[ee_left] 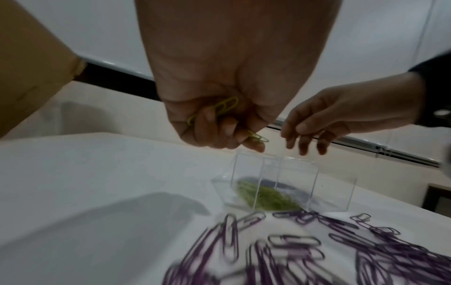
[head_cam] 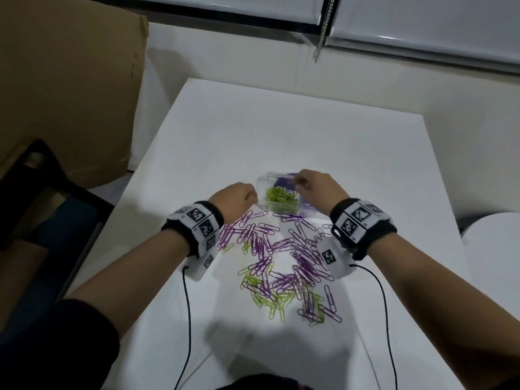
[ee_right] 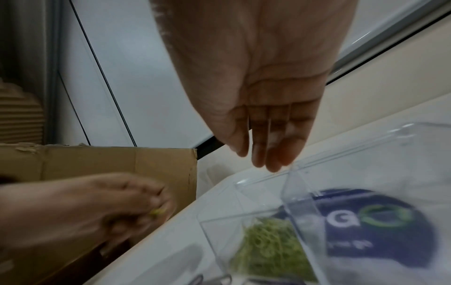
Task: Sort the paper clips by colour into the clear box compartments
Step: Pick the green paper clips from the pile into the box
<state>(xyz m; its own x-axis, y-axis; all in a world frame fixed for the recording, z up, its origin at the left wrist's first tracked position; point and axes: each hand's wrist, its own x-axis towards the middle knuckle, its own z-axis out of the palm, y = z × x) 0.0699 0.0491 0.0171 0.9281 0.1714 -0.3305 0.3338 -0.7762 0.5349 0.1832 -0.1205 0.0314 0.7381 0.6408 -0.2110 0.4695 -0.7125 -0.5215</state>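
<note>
A clear divided box point(head_cam: 270, 178) point(ee_left: 288, 173) point(ee_right: 341, 192) stands mid-table; its left compartment holds a heap of green clips point(head_cam: 281, 197) point(ee_left: 266, 198) point(ee_right: 270, 244). My left hand point(head_cam: 239, 199) point(ee_left: 219, 123) hovers just left of the box, fingers curled round a few green clips point(ee_left: 225, 105). My right hand point(head_cam: 312, 184) point(ee_right: 268, 135) hangs over the box's right side with fingers straight and relaxed, holding nothing. A loose pile of purple clips point(head_cam: 281, 249) point(ee_left: 317, 250) mixed with green clips point(head_cam: 270, 299) lies on the white table point(head_cam: 281, 122) in front of the box.
A large cardboard box point(head_cam: 70, 88) point(ee_right: 109, 164) stands left of the table. A dark chair point(head_cam: 42, 192) sits at the left edge. Window blinds with a bead chain point(head_cam: 323, 29) run along the back wall. Cables point(head_cam: 187, 319) trail from both wrist bands.
</note>
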